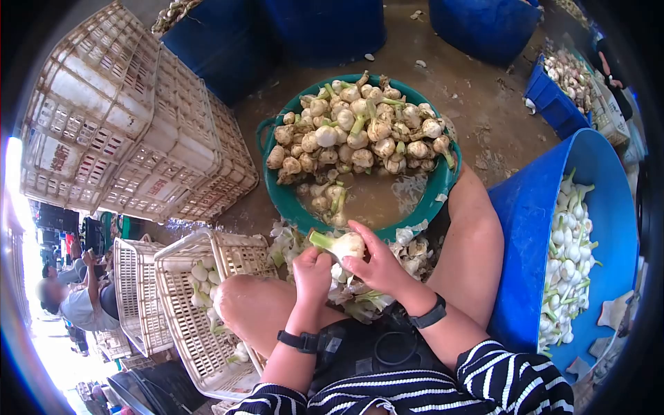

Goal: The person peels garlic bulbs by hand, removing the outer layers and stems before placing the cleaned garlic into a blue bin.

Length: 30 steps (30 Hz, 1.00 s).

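Over the near rim of a green tub [279,199], a pale garlic bulb [348,246] with a short green stem is between my two hands. My right hand [379,261] is wrapped round the bulb's right side. My left hand [312,275] is closed by the stem, its fingertips pressed together; what it pinches is too small to make out. Brown-skinned garlic bulbs [360,131] are heaped in the tub above muddy water [373,197]. Peeled skins [415,257] lie below my hands, between my legs.
A white crate [173,297] with garlic stands at the left, stacked crates [138,124] behind it. At the right is a blue bin [519,228] of clean white bulbs [570,256]. Blue barrels [325,31] stand at the back. A person [83,304] sits far left.
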{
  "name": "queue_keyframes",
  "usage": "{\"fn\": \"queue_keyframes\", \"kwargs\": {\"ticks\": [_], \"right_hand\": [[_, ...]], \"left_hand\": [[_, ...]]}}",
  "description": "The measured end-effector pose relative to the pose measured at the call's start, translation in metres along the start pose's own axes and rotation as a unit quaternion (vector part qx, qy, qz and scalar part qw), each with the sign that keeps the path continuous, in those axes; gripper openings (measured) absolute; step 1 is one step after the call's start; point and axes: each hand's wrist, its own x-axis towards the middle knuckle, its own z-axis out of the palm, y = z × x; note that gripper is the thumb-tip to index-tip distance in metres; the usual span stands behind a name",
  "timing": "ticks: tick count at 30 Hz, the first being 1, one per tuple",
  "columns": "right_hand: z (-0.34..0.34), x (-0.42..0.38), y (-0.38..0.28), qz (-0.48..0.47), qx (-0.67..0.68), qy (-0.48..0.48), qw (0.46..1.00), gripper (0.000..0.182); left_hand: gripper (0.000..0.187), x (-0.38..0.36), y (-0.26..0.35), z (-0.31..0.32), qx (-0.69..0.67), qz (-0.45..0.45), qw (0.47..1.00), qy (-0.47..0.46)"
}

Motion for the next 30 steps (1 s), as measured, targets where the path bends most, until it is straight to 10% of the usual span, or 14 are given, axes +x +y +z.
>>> {"fn": "queue_keyframes", "kwargs": {"ticks": [3,5,9,11,13,16,19,21,23,27,28,30], "right_hand": [[-0.001,0.004,0.006,0.117,0.242,-0.006,0.963,0.064],[0.001,0.006,0.025,-0.040,0.031,0.020,0.999,0.057],[0.011,0.005,0.020,0.129,0.267,0.041,0.954,0.048],[0.006,0.002,0.036,0.227,0.736,-0.227,0.596,0.054],[0.004,0.004,0.027,0.231,0.719,-0.231,0.613,0.064],[0.015,0.005,0.007,0.255,0.387,0.061,0.884,0.056],[0.025,0.004,0.008,0.150,0.125,0.110,0.974,0.053],[0.009,0.012,0.009,0.257,0.254,0.101,0.927,0.060],[-0.010,0.009,0.021,0.303,0.704,-0.153,0.624,0.058],[-0.012,0.005,0.012,0.297,0.661,-0.097,0.682,0.053],[-0.011,0.006,0.010,0.295,0.661,-0.098,0.682,0.053],[-0.004,0.008,0.005,0.271,0.355,0.026,0.894,0.049]], "left_hand": [[0.015,-0.003,0.009,0.007,-0.224,-0.022,0.974,-0.023],[0.016,-0.008,0.014,0.016,-0.207,-0.009,0.978,0.000],[0.023,-0.007,0.004,0.013,-0.118,0.061,0.990,0.053],[0.025,-0.007,0.005,0.016,-0.117,0.047,0.991,0.047],[0.026,-0.005,0.008,0.019,-0.117,0.036,0.992,0.044],[0.028,-0.002,0.011,0.019,-0.133,0.006,0.980,0.148],[0.026,-0.007,0.010,0.021,-0.094,0.022,0.989,0.111],[0.018,-0.005,0.005,0.020,-0.235,0.056,0.969,0.042],[0.017,-0.008,0.018,0.017,-0.364,0.006,0.931,-0.002],[0.029,0.009,-0.016,0.001,-0.228,-0.066,0.969,-0.060],[0.028,0.004,-0.008,0.006,-0.136,0.039,0.987,0.077],[0.029,-0.003,-0.001,0.002,0.051,0.167,0.965,0.198]]}}
